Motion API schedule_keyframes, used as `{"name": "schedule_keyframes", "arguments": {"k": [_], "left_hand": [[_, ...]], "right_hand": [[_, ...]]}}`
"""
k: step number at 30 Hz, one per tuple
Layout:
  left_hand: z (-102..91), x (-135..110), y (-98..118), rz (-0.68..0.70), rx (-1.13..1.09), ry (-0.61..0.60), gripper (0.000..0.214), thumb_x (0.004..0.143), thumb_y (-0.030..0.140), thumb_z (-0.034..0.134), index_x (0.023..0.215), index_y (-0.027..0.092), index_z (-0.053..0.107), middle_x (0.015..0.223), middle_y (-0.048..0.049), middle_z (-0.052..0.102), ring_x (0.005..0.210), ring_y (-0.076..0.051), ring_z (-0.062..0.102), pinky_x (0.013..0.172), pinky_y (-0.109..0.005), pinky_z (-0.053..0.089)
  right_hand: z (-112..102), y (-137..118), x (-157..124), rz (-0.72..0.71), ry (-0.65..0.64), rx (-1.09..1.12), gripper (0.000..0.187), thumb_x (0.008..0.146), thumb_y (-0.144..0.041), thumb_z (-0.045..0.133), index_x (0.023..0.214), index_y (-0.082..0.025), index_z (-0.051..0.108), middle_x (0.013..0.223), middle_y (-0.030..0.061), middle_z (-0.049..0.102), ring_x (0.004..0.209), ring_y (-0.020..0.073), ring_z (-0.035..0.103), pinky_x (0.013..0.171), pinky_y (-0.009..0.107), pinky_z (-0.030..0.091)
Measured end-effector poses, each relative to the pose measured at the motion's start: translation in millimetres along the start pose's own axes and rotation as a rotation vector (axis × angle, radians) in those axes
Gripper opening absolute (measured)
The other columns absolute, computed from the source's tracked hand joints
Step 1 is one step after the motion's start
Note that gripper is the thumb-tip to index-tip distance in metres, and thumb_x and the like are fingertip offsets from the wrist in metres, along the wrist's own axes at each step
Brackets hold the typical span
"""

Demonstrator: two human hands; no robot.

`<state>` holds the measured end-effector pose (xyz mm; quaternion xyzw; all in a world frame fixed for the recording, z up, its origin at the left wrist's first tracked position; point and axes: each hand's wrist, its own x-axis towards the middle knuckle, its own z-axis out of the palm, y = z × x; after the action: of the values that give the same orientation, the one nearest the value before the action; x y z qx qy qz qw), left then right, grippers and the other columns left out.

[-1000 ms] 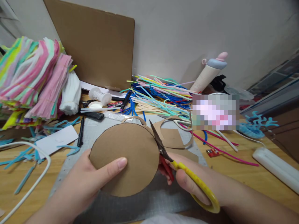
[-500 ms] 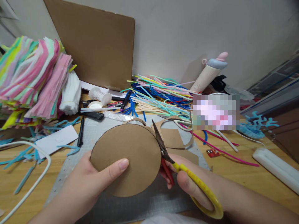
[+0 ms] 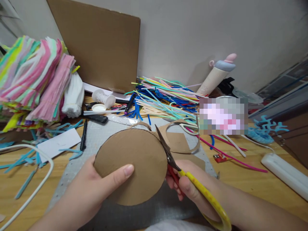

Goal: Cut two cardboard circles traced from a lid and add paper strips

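Observation:
A round brown cardboard disc (image 3: 134,166) is gripped at its left edge by my left hand (image 3: 103,186). The thumb presses flat on its face, and the other fingers are hidden behind it. My right hand (image 3: 192,186) is closed round the scissors (image 3: 173,163), which have one yellow and one red handle. Their dark blades point up and away along the disc's upper right edge; the lower blade is hidden. A thin curl of cut cardboard (image 3: 141,124) lies just past the disc's far rim.
Under my hands lies a grey cutting mat (image 3: 93,134), with cardboard offcuts (image 3: 176,142) and white-handled scissors beyond. Pipe cleaners (image 3: 163,96) lie at the back, and bundles (image 3: 36,77) stand left. A tumbler (image 3: 214,78) leans on the wall; a white power strip (image 3: 284,173) lies right.
The red handle has spread slightly from the yellow one, with my right-hand fingers shifting down and right. The disc stays in my left hand, nearly in place.

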<state>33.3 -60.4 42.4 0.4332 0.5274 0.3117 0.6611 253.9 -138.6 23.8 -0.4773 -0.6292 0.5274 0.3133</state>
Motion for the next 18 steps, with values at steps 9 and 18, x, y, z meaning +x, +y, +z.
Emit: {"name": "schedule_keyframes", "arguments": {"k": [9, 18], "left_hand": [[-9.9, 6, 7, -0.007, 0.045, -0.005, 0.035, 0.049, 0.036, 0.087, 0.080, 0.025, 0.074, 0.075, -0.0026, 0.078, 0.064, -0.024, 0.072, 0.052, -0.026, 0.058], [-12.7, 14, 1, 0.011, -0.154, -0.176, 0.037, 0.068, 0.042, 0.076, 0.098, 0.021, 0.075, 0.097, -0.0076, 0.077, 0.091, -0.029, 0.071, 0.076, -0.032, 0.058]], "right_hand": [[-12, -22, 5, 0.135, -0.083, -0.055, 0.063, 0.081, -0.080, 0.025, 0.068, -0.019, 0.037, 0.063, -0.0037, 0.036, 0.054, 0.0090, 0.037, 0.046, 0.019, 0.037], [12, 6, 11, 0.159, 0.179, 0.185, 0.068, 0.072, -0.087, 0.033, 0.065, -0.020, 0.040, 0.055, -0.0054, 0.036, 0.042, 0.0078, 0.038, 0.037, 0.020, 0.037]]}}
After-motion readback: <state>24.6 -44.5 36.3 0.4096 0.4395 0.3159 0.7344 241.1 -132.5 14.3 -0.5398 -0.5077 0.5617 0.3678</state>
